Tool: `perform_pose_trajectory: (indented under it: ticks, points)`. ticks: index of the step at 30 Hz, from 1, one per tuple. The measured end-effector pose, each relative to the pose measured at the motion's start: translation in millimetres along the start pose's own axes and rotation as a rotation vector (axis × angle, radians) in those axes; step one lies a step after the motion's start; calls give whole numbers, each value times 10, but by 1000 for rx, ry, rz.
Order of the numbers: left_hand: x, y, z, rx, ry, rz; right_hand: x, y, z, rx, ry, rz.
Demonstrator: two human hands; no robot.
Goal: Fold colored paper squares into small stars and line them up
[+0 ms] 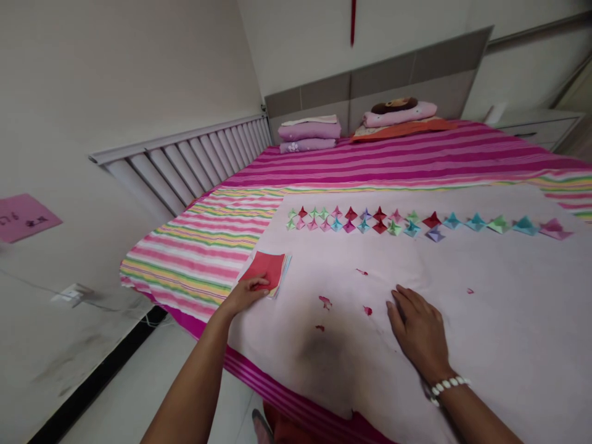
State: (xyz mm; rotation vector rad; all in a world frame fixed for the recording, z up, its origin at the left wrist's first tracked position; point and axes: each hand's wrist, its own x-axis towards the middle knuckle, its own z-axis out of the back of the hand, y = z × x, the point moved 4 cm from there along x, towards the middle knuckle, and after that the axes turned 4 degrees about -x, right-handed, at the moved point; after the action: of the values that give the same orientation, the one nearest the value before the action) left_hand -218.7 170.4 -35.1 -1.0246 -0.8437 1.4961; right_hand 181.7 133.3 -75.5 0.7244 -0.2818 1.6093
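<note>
My left hand point(245, 293) reaches to a small stack of coloured paper squares point(267, 268) with a red sheet on top, thumb and fingers touching its near edge. My right hand point(419, 327) lies flat and open on the pale pink cloth point(509, 320), fingers stretched forward, a white bead bracelet point(446, 386) on the wrist. Farther back, a long row of folded paper shapes point(393, 223) in red, pink, green and blue runs across the cloth. Small red paper scraps point(325, 301) lie between my hands.
The cloth covers a bed with a pink striped sheet point(393, 160). Folded purple bedding point(309, 135) and pillows point(400, 117) sit by the grey headboard. A slatted white rail point(194, 160) lines the bed's left side; a pink note point(23, 216) is on the wall.
</note>
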Motion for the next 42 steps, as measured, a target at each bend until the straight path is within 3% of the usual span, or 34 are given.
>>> perform_pose_trajectory:
  ticks: [5, 9, 13, 16, 21, 25, 28, 30, 32, 34, 36, 39, 42]
  points:
    - [-9, -53, 30, -118, -117, -15, 1, -4, -2, 0, -12, 1]
    - [31, -159, 252, -305, -320, -76, 5, -4, -13, 4, -5, -2]
    - [13, -457, 515, -558, -537, -205, 9, -1, -28, 33, 21, -17]
    - [-57, -726, 521, -732, -575, -258, 21, -25, -53, 86, 47, -58]
    - [-255, -1077, 100, -891, -427, -277, 114, -42, 10, 373, 106, -235]
    - [-534, -1244, -400, -906, -369, -326, 188, 178, 304, 893, 176, -473]
    - [-812, -1399, -815, -434, -362, -565, 179, 527, 548, 1440, 404, -587]
    - [-999, -1495, -1188, -1, -208, -843, 157, 722, 706, 1786, 491, -633]
    - [-1181, -1498, -1563, 331, -12, -1118, 143, 812, 826, 1996, 480, -644]
    - [-1297, -1438, -1814, 530, 68, -1229, 121, 789, 875, 2056, 403, -725]
    - [-1378, -1392, -1940, 605, 94, -1279, 88, 725, 880, 2057, 357, -833]
    - [-1459, -1368, -1931, 552, 91, -1294, 33, 630, 892, 2038, 322, -924]
    - [-1433, -1363, -1743, 345, -10, -1137, -15, 564, 956, 1995, 272, -915]
